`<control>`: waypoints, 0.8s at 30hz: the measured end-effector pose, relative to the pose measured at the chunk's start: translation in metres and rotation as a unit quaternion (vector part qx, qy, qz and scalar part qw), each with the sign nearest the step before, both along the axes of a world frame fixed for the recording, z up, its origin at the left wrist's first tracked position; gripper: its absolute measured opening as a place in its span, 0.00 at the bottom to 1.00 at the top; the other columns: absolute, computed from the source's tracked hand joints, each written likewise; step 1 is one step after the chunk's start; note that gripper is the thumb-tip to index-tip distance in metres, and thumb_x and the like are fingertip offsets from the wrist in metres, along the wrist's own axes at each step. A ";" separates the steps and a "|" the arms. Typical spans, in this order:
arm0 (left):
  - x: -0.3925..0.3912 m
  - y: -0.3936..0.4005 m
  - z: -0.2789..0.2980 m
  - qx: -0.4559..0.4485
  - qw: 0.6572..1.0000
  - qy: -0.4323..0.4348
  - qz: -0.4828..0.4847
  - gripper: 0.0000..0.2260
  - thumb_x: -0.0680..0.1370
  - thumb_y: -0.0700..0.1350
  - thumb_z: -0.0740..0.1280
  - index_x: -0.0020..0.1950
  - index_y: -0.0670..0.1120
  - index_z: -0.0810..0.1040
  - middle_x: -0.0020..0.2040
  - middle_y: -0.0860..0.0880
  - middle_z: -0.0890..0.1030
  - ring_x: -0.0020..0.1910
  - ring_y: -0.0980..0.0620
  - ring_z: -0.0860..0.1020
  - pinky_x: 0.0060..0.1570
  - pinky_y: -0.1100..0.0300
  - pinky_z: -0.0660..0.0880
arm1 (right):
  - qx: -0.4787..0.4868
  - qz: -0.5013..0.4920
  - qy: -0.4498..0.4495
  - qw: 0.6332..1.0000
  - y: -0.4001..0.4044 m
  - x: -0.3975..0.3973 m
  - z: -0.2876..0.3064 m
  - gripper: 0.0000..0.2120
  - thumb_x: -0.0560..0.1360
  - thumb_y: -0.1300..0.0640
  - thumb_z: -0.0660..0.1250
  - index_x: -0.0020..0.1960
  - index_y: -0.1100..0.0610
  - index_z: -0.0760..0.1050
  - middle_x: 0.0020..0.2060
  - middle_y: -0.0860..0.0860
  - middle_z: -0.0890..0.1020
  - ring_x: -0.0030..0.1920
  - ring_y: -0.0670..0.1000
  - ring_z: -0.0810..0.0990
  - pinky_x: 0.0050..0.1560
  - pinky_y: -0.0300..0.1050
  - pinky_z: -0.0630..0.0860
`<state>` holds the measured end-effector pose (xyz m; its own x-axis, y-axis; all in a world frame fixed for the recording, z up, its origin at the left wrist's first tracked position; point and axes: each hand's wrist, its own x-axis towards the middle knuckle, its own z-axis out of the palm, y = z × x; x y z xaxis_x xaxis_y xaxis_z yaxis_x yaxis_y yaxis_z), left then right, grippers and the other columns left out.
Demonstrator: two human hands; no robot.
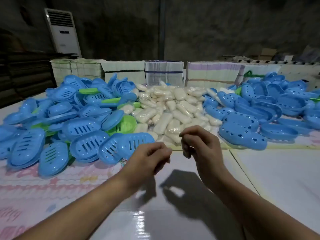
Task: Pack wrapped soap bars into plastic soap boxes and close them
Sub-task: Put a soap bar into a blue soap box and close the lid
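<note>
- Hovering over the table (pixel 277 170), left hand (pixel 147 160) and right hand (pixel 199 144), fingers loosely curled, holding nothing.
- Lying just beyond the right hand: soap bars (pixel 173 115), long sides mostly pointing far.
- Waiting left and right: blue boxes (pixel 86 146).

Soap boxes (pixel 83 129) at frame left were mostly bright blue w/ slotted patterns, a few lime green (pixel 127 124). Blue box halves (pixel 242 130) at right had dotted holes. Wrapped soap bars (pixel 173 108) at center were creamy white in clear film. Desk (pixel 277 170) was glossy white; mat (pixel 52 184) at lower left was pale w/ pink print.
</note>
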<state>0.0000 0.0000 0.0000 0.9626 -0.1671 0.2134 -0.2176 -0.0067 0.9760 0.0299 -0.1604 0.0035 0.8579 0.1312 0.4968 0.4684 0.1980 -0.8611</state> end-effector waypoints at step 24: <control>0.132 -0.026 -0.022 -0.087 0.991 0.069 0.073 0.22 0.80 0.42 0.62 0.26 0.49 0.69 0.24 0.49 0.62 0.23 0.53 0.57 0.24 0.64 0.52 | -0.086 -0.125 0.017 0.988 0.013 0.125 -0.014 0.14 0.73 0.67 0.64 0.29 0.62 0.72 0.22 0.55 0.66 0.26 0.49 0.62 0.27 0.40 0.60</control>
<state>0.1320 -0.0265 -0.0223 0.9958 0.0044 0.0909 -0.0906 0.1424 0.9857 0.1549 -0.1478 -0.0104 0.8903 -0.0073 0.4554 0.4537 -0.0720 -0.8882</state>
